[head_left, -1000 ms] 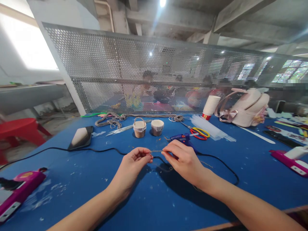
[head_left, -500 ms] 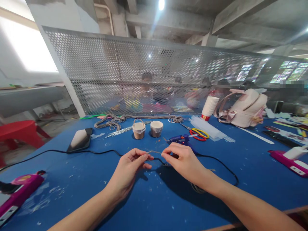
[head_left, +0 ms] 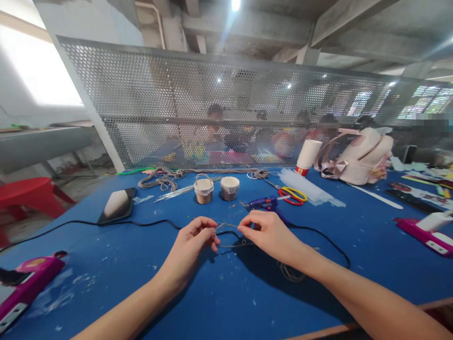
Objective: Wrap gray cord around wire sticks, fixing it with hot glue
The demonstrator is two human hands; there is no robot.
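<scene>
Between my two hands a thin piece of twine (head_left: 226, 224) is held above the blue table, with a small twist or knot near its middle. My left hand (head_left: 196, 243) pinches one end between thumb and forefinger, the other fingers loosely curled. The other end sits in the fingertips of my right hand (head_left: 264, 232). A loose coil of grey cord (head_left: 292, 272) lies under my right forearm. Behind my hands stand a small twine-wrapped basket with a handle (head_left: 204, 190) and a small handleless cup wrapped alike (head_left: 230, 188). Close behind my right hand lies a blue glue gun (head_left: 264, 203).
Scissors (head_left: 292, 195), clear glue sticks (head_left: 307, 188), stacked paper cups (head_left: 308, 156) and a pink backpack (head_left: 361, 158) lie to the right. A phone (head_left: 117, 205) and rope (head_left: 163, 178) are at left. A black cable (head_left: 141, 223) crosses the table. Power strips (head_left: 28, 283) flank both sides.
The fingers of my left hand have shifted slightly on the twine, and a lower strand now shows beneath my hands. Both hands stay in nearly the same place.
</scene>
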